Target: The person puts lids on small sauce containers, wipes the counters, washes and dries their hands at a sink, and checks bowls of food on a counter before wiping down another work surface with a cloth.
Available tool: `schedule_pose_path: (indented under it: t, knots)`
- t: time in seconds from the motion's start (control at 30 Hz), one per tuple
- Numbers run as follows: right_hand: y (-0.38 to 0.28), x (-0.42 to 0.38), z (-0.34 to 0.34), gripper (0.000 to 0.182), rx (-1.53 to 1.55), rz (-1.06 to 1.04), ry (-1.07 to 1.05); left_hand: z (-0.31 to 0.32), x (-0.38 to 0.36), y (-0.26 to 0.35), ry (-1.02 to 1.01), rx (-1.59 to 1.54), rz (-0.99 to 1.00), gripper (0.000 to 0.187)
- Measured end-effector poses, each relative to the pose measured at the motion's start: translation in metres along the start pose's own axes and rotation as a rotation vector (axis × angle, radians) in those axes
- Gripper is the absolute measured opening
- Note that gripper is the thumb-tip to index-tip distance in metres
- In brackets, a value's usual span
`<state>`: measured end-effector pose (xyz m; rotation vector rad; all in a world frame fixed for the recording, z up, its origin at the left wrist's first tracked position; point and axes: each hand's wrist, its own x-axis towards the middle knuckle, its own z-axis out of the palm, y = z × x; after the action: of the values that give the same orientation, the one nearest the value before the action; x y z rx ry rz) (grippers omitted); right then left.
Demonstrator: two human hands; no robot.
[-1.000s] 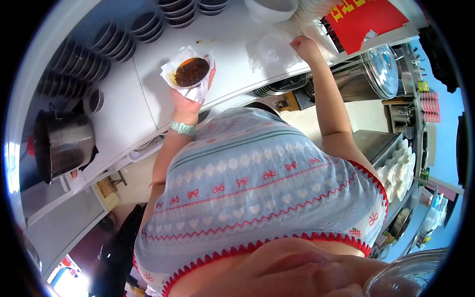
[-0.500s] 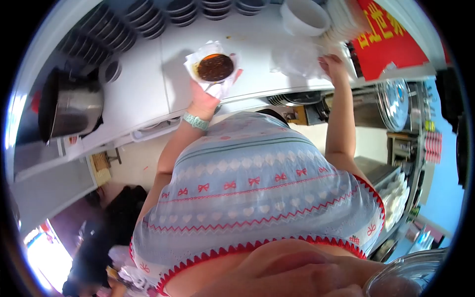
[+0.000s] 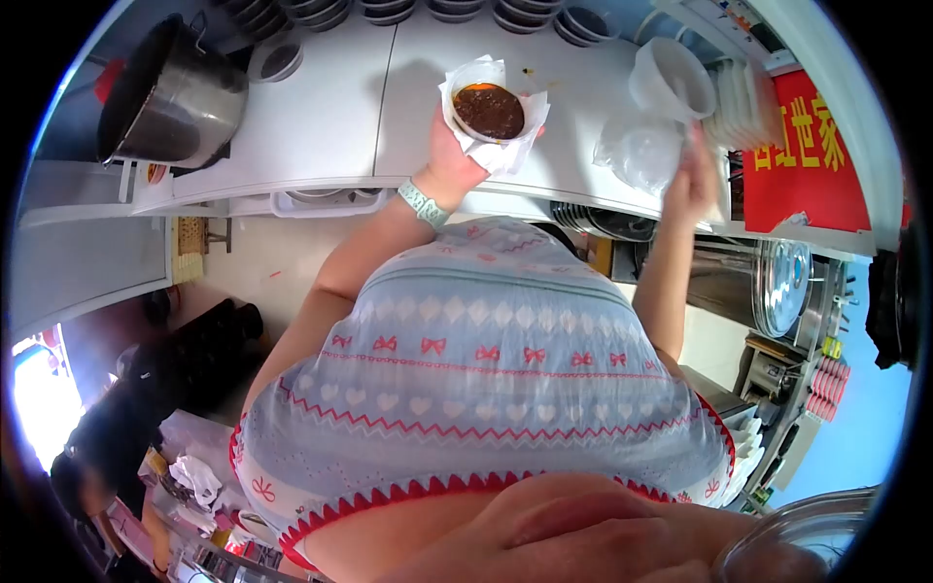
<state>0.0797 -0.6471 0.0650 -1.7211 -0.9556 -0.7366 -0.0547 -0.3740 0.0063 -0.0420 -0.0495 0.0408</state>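
My left hand (image 3: 453,155) is closed round a small bowl (image 3: 489,111) of dark brown, oily sauce with an orange edge. White paper napkin (image 3: 494,161) wraps the bowl and sticks up around its rim. They are held over the white counter (image 3: 418,126). On the right, my right hand (image 3: 692,183) is smeared by motion, its fingers pointing away from me. Clear plastic (image 3: 637,154), looking like a bag or lids, lies just left of it. A stack of white bowls (image 3: 673,80) tilts right beyond its fingertips.
Dark bowls (image 3: 389,12) in stacks line the counter's back, with one dark bowl (image 3: 282,62) nearer. A large metal pot (image 3: 185,97) stands left. White containers (image 3: 743,107) and a red sign (image 3: 812,165) are at right. Behind at lower left is another person (image 3: 126,418).
My right hand has turned from reaching left at the clear plastic to pointing away, close to the white bowls. The left hand still holds the sauce bowl. The camera view has shifted.
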Motion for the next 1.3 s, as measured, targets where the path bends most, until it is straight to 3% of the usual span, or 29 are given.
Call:
schedule_pose_path:
  t: [0.1,0.17,0.2,0.37,0.43,0.53,0.67,0.83,1.03,1.3]
  knots:
    - [-0.055,-0.003,0.066,0.037,0.099,-0.203,-0.292,-0.003,-0.001,0.001,-0.007,0.087,0.019,0.062]
    - [-0.098,0.010,0.090,0.043,0.112,-0.141,-0.479,-0.015,0.004,0.002,-0.096,-0.030,0.005,0.057]
    - [-0.101,0.012,0.100,0.041,0.099,-0.181,-0.504,-0.002,-0.002,-0.001,-0.027,0.060,0.040,0.053]
    - [-0.101,0.013,0.119,0.034,0.096,-0.199,-0.606,-0.002,-0.004,0.002,-0.094,0.008,0.034,0.051]
    - [-0.098,0.009,0.120,0.033,0.027,-0.216,-0.665,-0.002,-0.005,0.001,0.064,0.142,0.127,0.051]
    - [-0.097,0.008,0.120,0.033,0.030,-0.233,-0.742,-0.001,-0.007,0.004,0.039,0.125,0.128,0.052]
    - [-0.097,0.005,0.126,0.038,0.003,-0.233,-0.783,-0.007,-0.003,0.006,0.014,0.137,0.152,0.052]
    - [-0.103,0.010,0.132,0.044,0.032,-0.080,-0.805,-0.008,-0.004,0.007,-0.048,0.078,0.153,0.045]
    - [-0.095,0.007,0.143,0.046,0.031,-0.160,-0.725,0.006,-0.008,0.003,0.123,0.202,0.181,0.043]
    - [-0.098,0.010,0.145,0.045,-0.047,-0.112,-0.737,-0.018,-0.014,0.006,0.021,0.206,0.102,0.037]
